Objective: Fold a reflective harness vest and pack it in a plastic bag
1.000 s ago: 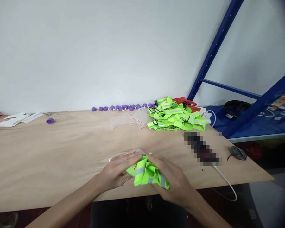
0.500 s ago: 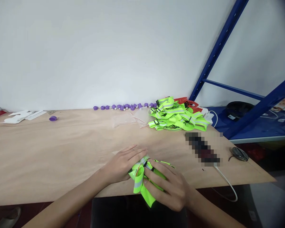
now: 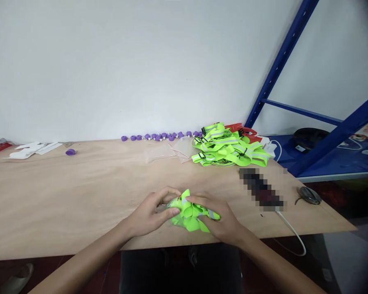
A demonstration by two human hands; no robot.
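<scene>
Near the front edge of the table, my left hand [image 3: 150, 214] is closed round a clear plastic bag [image 3: 177, 221], thumb on the near side. Part of a neon-green reflective strap [image 3: 190, 212] shows through the bag. The rest of the strap, with its silver stripe, bulges in loops out of the bag's right side. My right hand [image 3: 222, 216] grips these loops, fingers over the top and thumb below. The bag's opening is largely covered by the strap and my fingers.
A heap of neon-green straps [image 3: 230, 149] with black buckles lies at the back right. Flat clear bags [image 3: 159, 153] are beside it. Several purple caps [image 3: 164, 136] line the wall. A blurred-out dark object [image 3: 260, 190], a cable [image 3: 294, 234] and a mouse [image 3: 308, 195] are at right.
The hanging strap loops have been lifted and gathered against the bag. My right hand has moved up; my left hand has turned from lying flat on the bag to gripping its side.
</scene>
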